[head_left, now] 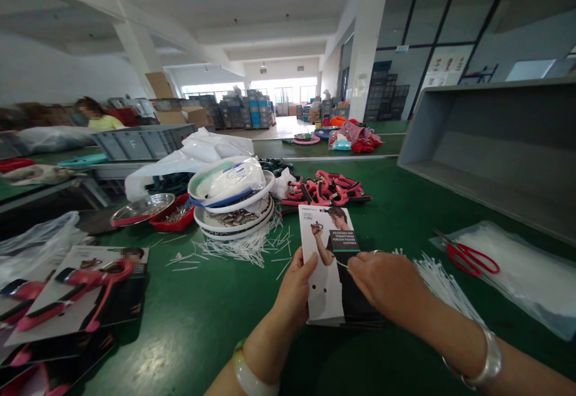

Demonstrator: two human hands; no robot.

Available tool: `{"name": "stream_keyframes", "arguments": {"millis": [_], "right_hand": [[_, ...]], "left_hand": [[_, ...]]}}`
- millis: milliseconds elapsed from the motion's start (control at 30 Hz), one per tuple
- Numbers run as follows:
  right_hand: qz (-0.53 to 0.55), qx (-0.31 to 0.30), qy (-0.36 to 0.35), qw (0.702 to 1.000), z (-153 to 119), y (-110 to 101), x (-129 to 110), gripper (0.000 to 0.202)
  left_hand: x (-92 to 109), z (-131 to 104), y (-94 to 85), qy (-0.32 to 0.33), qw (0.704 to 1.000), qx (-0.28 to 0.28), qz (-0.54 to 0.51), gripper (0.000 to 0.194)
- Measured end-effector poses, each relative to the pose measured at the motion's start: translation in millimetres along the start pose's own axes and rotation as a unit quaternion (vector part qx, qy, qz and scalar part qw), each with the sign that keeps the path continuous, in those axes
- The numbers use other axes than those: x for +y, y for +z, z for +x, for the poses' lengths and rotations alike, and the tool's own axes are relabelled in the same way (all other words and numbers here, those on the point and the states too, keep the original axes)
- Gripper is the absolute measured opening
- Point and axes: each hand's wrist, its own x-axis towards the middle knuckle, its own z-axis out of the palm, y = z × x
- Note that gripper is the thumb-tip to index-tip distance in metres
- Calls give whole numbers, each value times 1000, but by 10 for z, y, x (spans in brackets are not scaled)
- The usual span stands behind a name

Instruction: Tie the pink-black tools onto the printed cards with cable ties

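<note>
My left hand (pixel 294 285) grips the left edge of a printed backing card (pixel 326 303), thumb on its front. The card is white and black, with a picture of an arm using a hand grip strengthener and two small holes low down. Between the thumb and fingers of my right hand (pixel 389 282) is the end of a thin white cable tie (pixel 342 263), at the card's middle. More cards (pixel 366 312) lie stacked beneath. Loose white cable ties (pixel 450 291) lie by my right forearm. Beyond the card is a heap of pink and black hand grips (pixel 330 191).
Red-handled scissors (pixel 472 258) rest on a plastic bag (pixel 531 282) at right, before a grey crate (pixel 495 144). White offcuts (pixel 243 251) surround stacked bowls (pixel 234 219). Carded pink grips (pixel 85 288) pile up at left. A person in yellow (pixel 105 122) is behind.
</note>
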Motion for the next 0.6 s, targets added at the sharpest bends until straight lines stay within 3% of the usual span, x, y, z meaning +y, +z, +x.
{"name": "stream_keyframes", "arguments": {"millis": [167,333,433,500,600], "right_hand": [[-10,2,-7,1000,65,-40,-38,20],[8,45,3,999,156,147,-157,20],[38,41,31,998,145,226,-199,23],[85,37,26,995,117,231,-138,25],[224,52,27,973,102,250,147,33]], "left_hand": [[-10,-46,53,-7,1000,3,3,60],[-67,-99,74,-70,997,-32,12,69],[-93,-92,46,-64,997,-16,29,71],[-88,-75,26,-42,998,-2,39,68],[-42,-52,9,-32,999,8,43,60]]}}
